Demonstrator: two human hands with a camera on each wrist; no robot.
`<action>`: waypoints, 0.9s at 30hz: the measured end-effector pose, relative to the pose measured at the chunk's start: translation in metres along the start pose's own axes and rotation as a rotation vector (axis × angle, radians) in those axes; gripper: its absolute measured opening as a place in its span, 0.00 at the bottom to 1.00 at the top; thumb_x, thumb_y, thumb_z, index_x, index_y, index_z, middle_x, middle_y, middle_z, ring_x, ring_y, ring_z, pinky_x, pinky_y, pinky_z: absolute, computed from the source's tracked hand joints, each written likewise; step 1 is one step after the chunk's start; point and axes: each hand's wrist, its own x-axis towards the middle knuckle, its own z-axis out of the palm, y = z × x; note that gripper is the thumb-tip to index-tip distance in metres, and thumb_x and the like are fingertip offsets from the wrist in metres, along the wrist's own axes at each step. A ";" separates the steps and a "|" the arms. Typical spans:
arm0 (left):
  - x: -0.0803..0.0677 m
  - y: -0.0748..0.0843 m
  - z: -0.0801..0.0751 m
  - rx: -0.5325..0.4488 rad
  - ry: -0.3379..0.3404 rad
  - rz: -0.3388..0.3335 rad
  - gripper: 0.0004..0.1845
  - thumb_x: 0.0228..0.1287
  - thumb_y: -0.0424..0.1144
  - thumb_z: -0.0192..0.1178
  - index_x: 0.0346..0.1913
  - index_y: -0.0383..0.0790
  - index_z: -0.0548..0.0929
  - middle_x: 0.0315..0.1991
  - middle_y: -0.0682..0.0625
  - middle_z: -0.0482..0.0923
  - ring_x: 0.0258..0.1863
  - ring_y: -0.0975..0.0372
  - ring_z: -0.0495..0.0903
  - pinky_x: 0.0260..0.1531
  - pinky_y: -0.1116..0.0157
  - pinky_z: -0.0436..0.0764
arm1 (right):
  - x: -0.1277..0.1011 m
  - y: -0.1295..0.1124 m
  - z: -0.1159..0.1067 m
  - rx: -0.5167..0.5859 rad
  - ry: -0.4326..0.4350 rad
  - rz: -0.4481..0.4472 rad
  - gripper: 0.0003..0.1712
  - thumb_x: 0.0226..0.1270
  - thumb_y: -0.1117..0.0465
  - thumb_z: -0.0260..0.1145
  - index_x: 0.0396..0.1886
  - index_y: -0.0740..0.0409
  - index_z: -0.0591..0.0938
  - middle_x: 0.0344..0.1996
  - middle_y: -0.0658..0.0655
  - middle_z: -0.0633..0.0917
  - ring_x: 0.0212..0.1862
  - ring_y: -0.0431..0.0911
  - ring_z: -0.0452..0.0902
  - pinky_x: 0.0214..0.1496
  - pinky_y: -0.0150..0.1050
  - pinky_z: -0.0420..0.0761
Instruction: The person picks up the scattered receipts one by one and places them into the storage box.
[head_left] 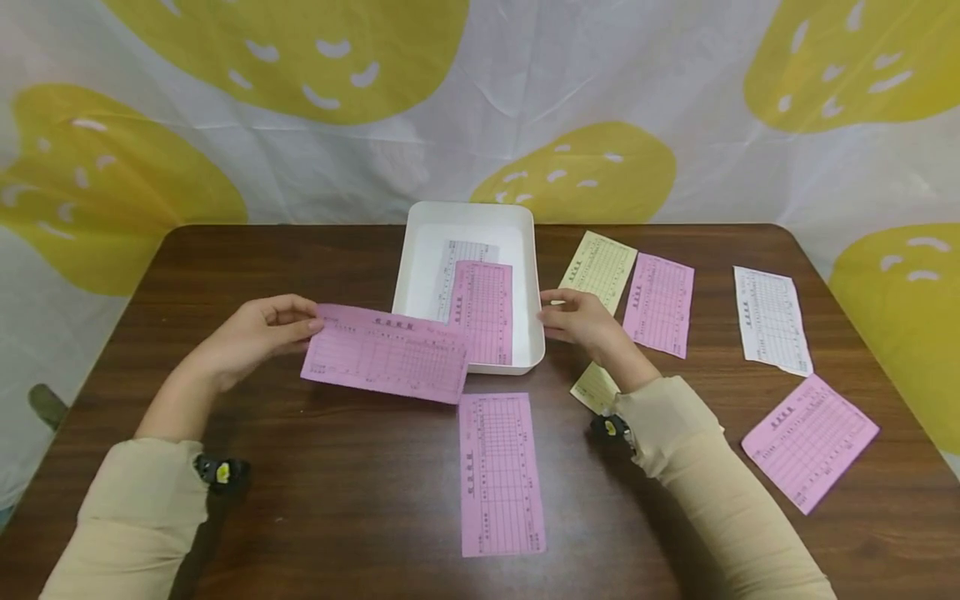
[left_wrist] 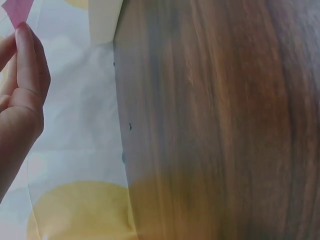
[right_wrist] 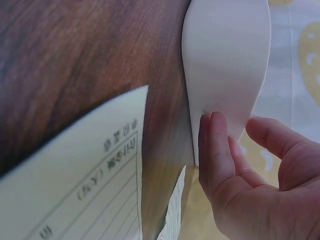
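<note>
Behind everything hangs a cloth (head_left: 405, 158) with big yellow shapes; before it spreads my brown worktop (head_left: 315, 500). Towards the far edge sits the white tray (head_left: 423, 267), centre of my clock, 12 pointing away from me. My right hand (head_left: 588, 321), at its 3, rests loose fingers against the outer wall, holding no slip. My left hand (head_left: 266, 333), at 8, pinches one end of the held slip (head_left: 386, 354), a pink one whose other end overlaps the tray's near-left corner in my view.

I judge the work partway along. Already in the tray: a pale slip (head_left: 450, 273) with an inner pink slip (head_left: 483, 312) over it. Left outside: a near pink slip (head_left: 502, 475) at 6; towards 3, a yellow slip (head_left: 602, 268), a middle pink slip (head_left: 660, 304) and a white slip (head_left: 772, 321); at 4, a far pink slip (head_left: 810, 442). Smallest is a yellow corner (head_left: 595, 389) by my right wrist, its remainder hidden.
</note>
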 end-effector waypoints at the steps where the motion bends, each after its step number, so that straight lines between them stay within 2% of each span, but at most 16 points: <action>1: 0.000 0.000 0.000 -0.038 0.006 0.006 0.06 0.69 0.34 0.55 0.46 0.39 0.75 0.35 0.64 0.80 0.38 0.74 0.79 0.42 0.77 0.83 | 0.000 0.000 0.000 0.002 -0.001 -0.001 0.28 0.70 0.69 0.54 0.69 0.70 0.62 0.58 0.70 0.73 0.49 0.45 0.78 0.61 0.41 0.79; 5: 0.004 0.000 0.005 -0.195 0.041 0.019 0.05 0.68 0.33 0.56 0.42 0.47 0.76 0.35 0.63 0.81 0.38 0.74 0.79 0.41 0.78 0.83 | 0.000 -0.001 0.000 0.006 -0.004 -0.003 0.28 0.70 0.69 0.54 0.69 0.70 0.62 0.58 0.70 0.73 0.47 0.44 0.78 0.61 0.40 0.79; 10: 0.015 0.006 0.018 -0.369 0.126 0.019 0.07 0.66 0.32 0.57 0.43 0.45 0.74 0.34 0.62 0.81 0.37 0.74 0.79 0.40 0.79 0.82 | -0.001 -0.001 0.000 0.007 -0.004 -0.007 0.28 0.70 0.69 0.54 0.68 0.70 0.63 0.56 0.69 0.73 0.45 0.42 0.78 0.60 0.39 0.80; 15: 0.029 0.017 0.036 -0.485 0.223 0.027 0.06 0.67 0.29 0.55 0.44 0.40 0.73 0.32 0.60 0.80 0.34 0.73 0.80 0.39 0.79 0.83 | -0.001 0.000 -0.001 0.009 -0.003 -0.007 0.28 0.70 0.69 0.54 0.68 0.70 0.63 0.58 0.70 0.73 0.46 0.43 0.79 0.61 0.40 0.79; 21: 0.044 0.031 0.058 -0.525 0.338 0.015 0.06 0.67 0.27 0.53 0.45 0.37 0.73 0.29 0.60 0.79 0.30 0.73 0.80 0.36 0.80 0.83 | 0.000 0.001 0.000 0.017 -0.007 -0.014 0.28 0.70 0.69 0.54 0.68 0.71 0.63 0.57 0.70 0.73 0.45 0.41 0.79 0.61 0.41 0.79; 24: 0.052 0.037 0.069 -0.501 0.377 -0.004 0.11 0.67 0.27 0.53 0.51 0.30 0.71 0.30 0.58 0.77 0.29 0.73 0.79 0.35 0.80 0.83 | 0.001 0.001 0.000 0.014 -0.007 -0.014 0.28 0.70 0.69 0.54 0.68 0.70 0.63 0.57 0.70 0.73 0.46 0.43 0.78 0.62 0.41 0.79; 27: 0.062 0.041 0.080 -0.456 0.385 -0.030 0.17 0.68 0.27 0.52 0.58 0.25 0.69 0.32 0.56 0.75 0.28 0.73 0.78 0.35 0.80 0.83 | 0.001 0.001 -0.001 0.014 -0.007 -0.014 0.28 0.70 0.69 0.54 0.68 0.70 0.63 0.57 0.69 0.73 0.47 0.43 0.78 0.62 0.42 0.78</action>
